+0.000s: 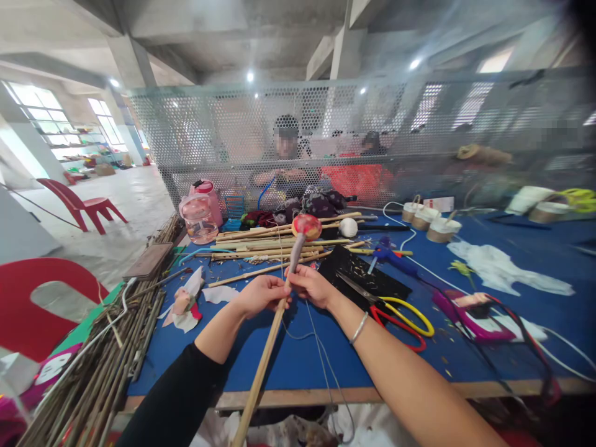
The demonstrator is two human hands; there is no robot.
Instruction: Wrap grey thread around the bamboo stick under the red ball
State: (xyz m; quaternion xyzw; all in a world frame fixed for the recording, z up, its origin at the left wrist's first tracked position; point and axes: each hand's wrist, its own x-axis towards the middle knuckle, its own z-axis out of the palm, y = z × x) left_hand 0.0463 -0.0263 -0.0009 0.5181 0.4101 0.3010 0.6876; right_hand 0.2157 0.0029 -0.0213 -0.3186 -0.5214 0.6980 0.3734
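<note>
Above the table's (181, 372) near edge: I have both hands on one pale stick (263, 372), gripped near the middle of my view.
Left hand (265, 295): thumb and fingers drawn in narrow, holding the stick just below the other hand.
Right hand (311, 287): fingertips pinched together on the stick, at the foot of its grey wrap (296, 251); I can't tell from here whether they also pin the thread (319, 340).
Stick: slanting up from below the near edge, a red-and-yellow cap (307, 226) at its top end.
Thread: hanging in loose lines past the near edge.
Scissors (378, 302): right of the hands, blades over a black cloth (393, 287), handles towards the right edge.
Cut sticks (261, 253): piled beyond the hands, towards the far edge.
White ball (348, 227): just right of the cap.
Petal pieces (184, 304): near the left edge.
</note>
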